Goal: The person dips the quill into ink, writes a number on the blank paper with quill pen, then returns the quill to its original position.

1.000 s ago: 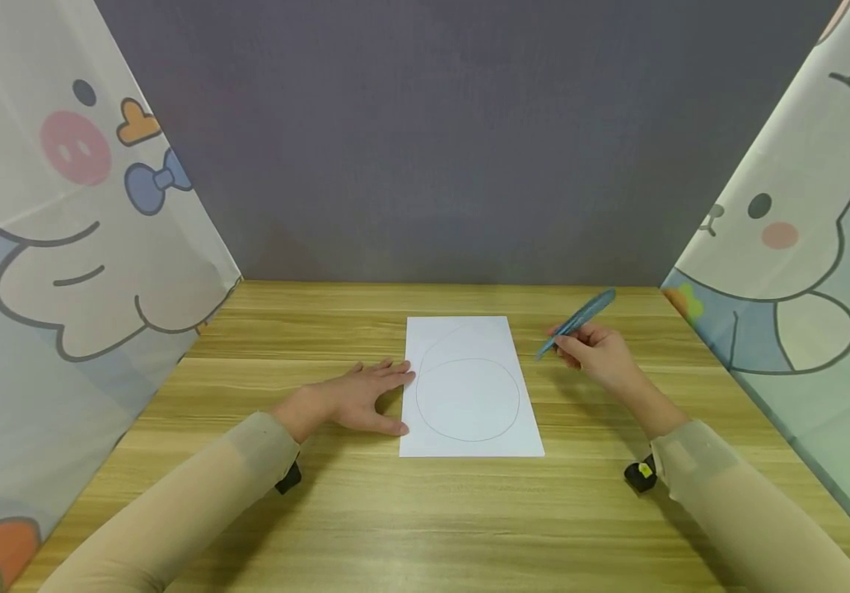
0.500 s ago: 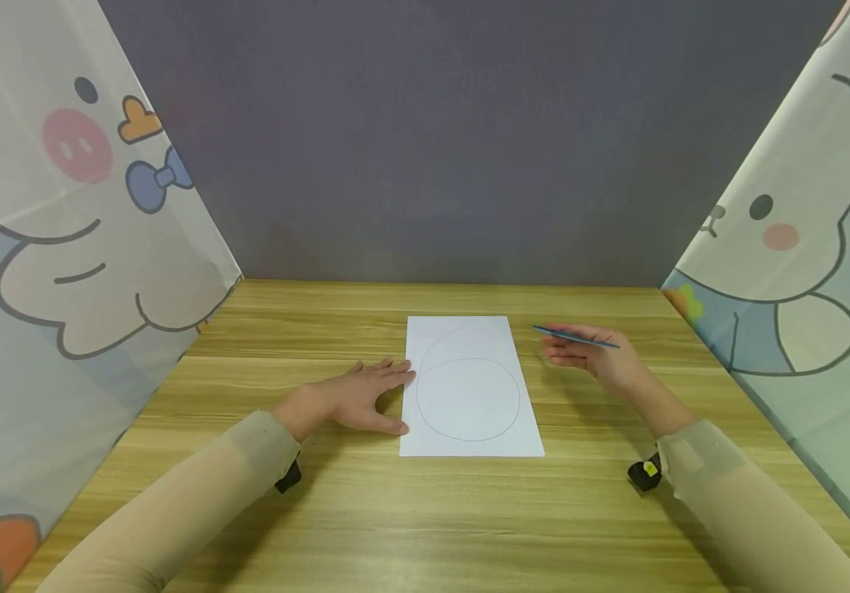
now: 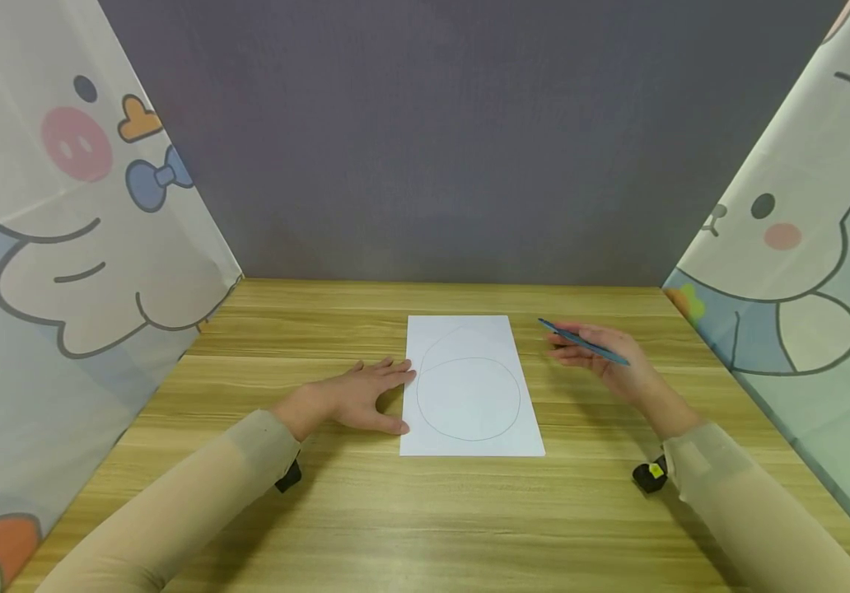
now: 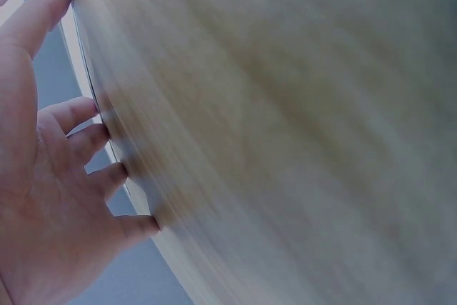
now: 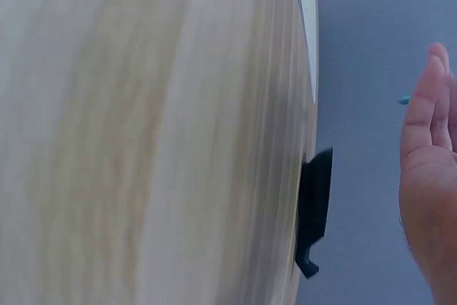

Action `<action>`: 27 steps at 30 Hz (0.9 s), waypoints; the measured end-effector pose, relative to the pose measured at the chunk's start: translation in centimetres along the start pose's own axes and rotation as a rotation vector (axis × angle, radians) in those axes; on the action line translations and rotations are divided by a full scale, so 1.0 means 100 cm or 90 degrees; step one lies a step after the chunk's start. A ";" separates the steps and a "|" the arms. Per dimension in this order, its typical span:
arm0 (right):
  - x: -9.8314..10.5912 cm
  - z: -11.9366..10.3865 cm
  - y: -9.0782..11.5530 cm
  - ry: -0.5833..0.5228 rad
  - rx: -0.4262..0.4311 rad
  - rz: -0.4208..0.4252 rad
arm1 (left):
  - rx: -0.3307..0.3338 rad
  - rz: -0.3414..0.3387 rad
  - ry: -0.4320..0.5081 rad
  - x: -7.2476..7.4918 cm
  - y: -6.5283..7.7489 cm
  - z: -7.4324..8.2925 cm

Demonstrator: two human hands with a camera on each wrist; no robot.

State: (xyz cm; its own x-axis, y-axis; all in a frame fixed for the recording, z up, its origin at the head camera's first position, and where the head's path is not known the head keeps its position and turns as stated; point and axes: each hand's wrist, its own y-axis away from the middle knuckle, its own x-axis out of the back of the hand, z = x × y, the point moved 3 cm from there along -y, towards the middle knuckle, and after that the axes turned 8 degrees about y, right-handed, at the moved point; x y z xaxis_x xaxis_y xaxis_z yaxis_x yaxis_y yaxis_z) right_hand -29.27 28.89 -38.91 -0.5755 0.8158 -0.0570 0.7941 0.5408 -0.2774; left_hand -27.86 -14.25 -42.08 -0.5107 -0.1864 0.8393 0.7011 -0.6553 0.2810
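Note:
A white sheet of paper (image 3: 469,412) lies on the table in the head view, bearing a thin rounded loop with a curved line rising from its upper left. My left hand (image 3: 361,399) rests flat beside it, fingers spread, with the fingertips and thumb at the sheet's left edge. To the right of the paper, my right hand (image 3: 621,342) holds a slim blue pen (image 3: 586,343) above the table. The pen slants across the fingers, one end up to the left. In the right wrist view only a small bit of the pen (image 5: 405,100) shows past the fingers.
The wood-grain table (image 3: 469,527) ends at a dark grey panel (image 3: 455,148) at the back. Cartoon-printed sheets (image 3: 47,313) flank both sides. Black wrist devices sit below both cuffs. A black object (image 5: 314,208) stands at the table's edge in the right wrist view.
My right hand has turned the pen from slanting up to the right to slanting down to the right, and has drifted slightly right. My left hand and the paper have stayed put.

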 end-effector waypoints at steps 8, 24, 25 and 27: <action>0.023 -0.010 0.019 0.239 -0.117 0.147 | 0.005 -0.002 0.003 0.000 0.001 0.002; 0.088 -0.007 0.061 0.609 -0.257 0.138 | 0.006 -0.005 0.012 0.001 0.002 0.003; 0.089 -0.005 0.061 0.615 -0.262 0.137 | 0.005 -0.005 0.013 0.001 0.003 0.004; 0.090 -0.004 0.061 0.630 -0.265 0.137 | 0.003 -0.004 0.016 0.002 0.003 0.005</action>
State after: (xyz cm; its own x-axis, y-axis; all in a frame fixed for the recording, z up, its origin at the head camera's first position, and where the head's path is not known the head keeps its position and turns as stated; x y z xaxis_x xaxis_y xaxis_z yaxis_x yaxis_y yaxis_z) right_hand -29.51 39.61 -40.70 -0.1526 0.6044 0.7820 0.9703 0.2417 0.0026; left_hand -27.50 -14.17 -41.63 -0.5273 -0.2000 0.8258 0.7002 -0.6529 0.2889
